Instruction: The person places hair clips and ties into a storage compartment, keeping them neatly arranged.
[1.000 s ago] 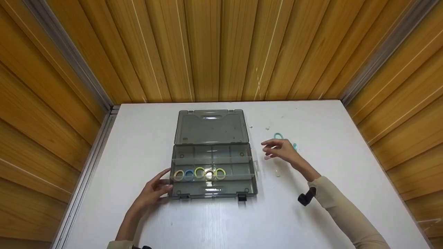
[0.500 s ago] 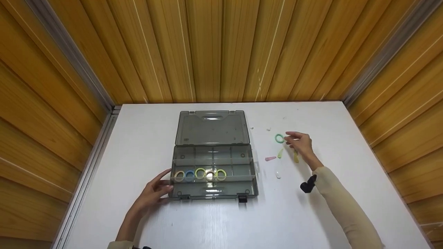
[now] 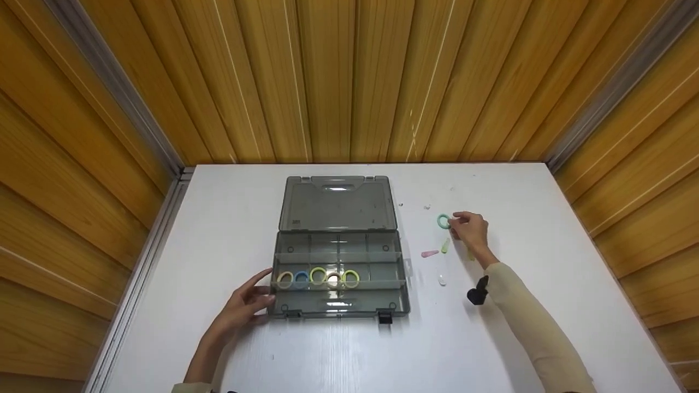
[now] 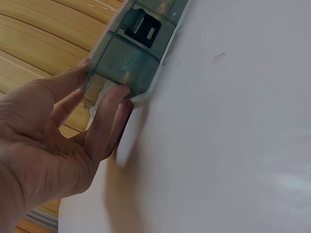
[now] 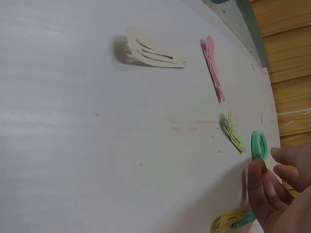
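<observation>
Now right hand (image 3: 469, 229) reaches green ring (image 3: 443, 221).

Bright even light, soft shadows, glare on the table (image 3: 491, 191), wide-angle bending at edges, wrist views slightly blurred

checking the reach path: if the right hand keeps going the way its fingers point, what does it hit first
Most likely the green ring: the right hand has its fingertips right beside it on the table, possibly already touching; contact is unclear.
</observation>
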`<state>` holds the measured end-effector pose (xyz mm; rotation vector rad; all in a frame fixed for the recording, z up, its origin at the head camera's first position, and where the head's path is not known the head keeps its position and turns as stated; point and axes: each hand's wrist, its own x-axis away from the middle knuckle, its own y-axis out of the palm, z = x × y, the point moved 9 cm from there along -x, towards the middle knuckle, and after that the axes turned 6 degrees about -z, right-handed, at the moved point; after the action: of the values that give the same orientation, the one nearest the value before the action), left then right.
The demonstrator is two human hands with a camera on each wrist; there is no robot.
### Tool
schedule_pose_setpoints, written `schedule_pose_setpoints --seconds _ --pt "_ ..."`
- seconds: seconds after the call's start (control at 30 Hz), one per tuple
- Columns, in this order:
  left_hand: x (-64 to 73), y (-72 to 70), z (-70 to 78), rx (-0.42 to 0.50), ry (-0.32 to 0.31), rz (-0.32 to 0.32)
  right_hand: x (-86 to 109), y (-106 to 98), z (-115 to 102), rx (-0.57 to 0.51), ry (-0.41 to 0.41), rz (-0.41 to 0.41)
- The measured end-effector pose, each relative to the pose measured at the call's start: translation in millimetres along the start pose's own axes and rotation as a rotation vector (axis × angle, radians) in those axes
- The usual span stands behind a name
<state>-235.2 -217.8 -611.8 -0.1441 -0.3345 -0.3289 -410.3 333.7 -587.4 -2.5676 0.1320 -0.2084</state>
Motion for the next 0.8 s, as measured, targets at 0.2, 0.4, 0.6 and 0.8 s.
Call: schedule_pose_setpoints --seconds 0.2,0.4,0.6,0.8 --pt "1.2 4.0 0.3 0.013 0.012 -0.019 -0.5 2.0 1.1 0.072 -0.007 0.018" --pt "2.9 3.1 -2.8 0.015 0.014 -0.019 -0.2 7.7 -1.6 0.172 -0.03 0.002" --pt "2.1 3.6 -3.6 0.013 0.011 -0.014 0.7 4.5 -5.5 0.19 -0.062 -0.02" --pt "2.6 1.3 -2.4 0.014 0.01 0.002 3.1 -1.0 -16.9 0.206 -0.099 -0.028"
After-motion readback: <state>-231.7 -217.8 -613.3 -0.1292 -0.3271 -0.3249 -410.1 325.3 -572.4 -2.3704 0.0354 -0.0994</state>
